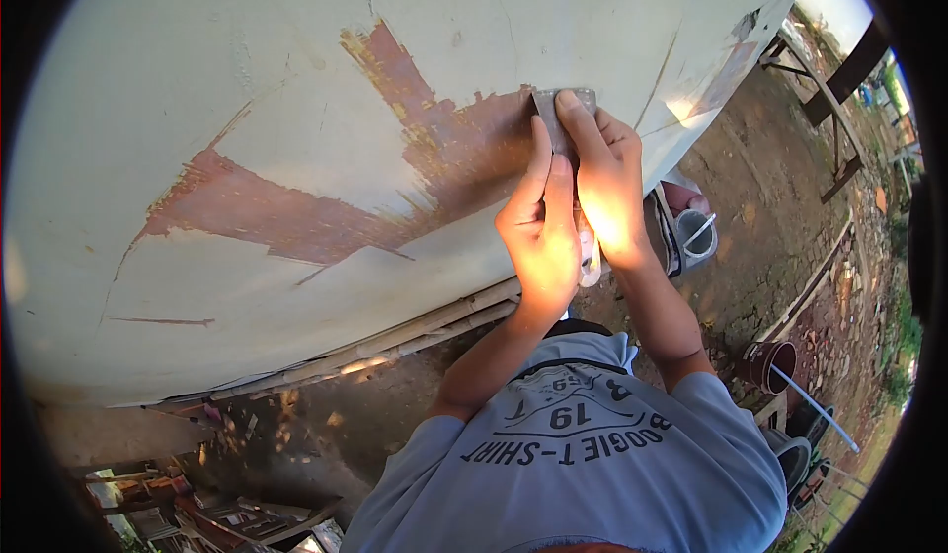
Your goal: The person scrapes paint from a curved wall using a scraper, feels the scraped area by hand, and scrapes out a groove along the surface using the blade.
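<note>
Both of my hands are on a scraper with a broad metal blade (567, 109), whose edge rests against a large pale painted surface (296, 59). My right hand (607, 183) grips it with the thumb laid along the blade. Close beside it, my left hand (543, 242) is closed at the tool, its fingertips pressed toward the blade. The handle end (590, 262) shows below, between my wrists. Left of the blade, a reddish-brown bared patch (474, 148) with ragged, yellowish edges joins another bared strip (276, 212) farther left.
Bamboo poles (444, 311) run under the surface's lower edge. On the ground at right stand a grey bucket (697, 232) and a brown bucket (768, 365) with a blue stick. Wooden trestles (839, 109) stand farther right. Scrap wood (227, 523) lies at lower left.
</note>
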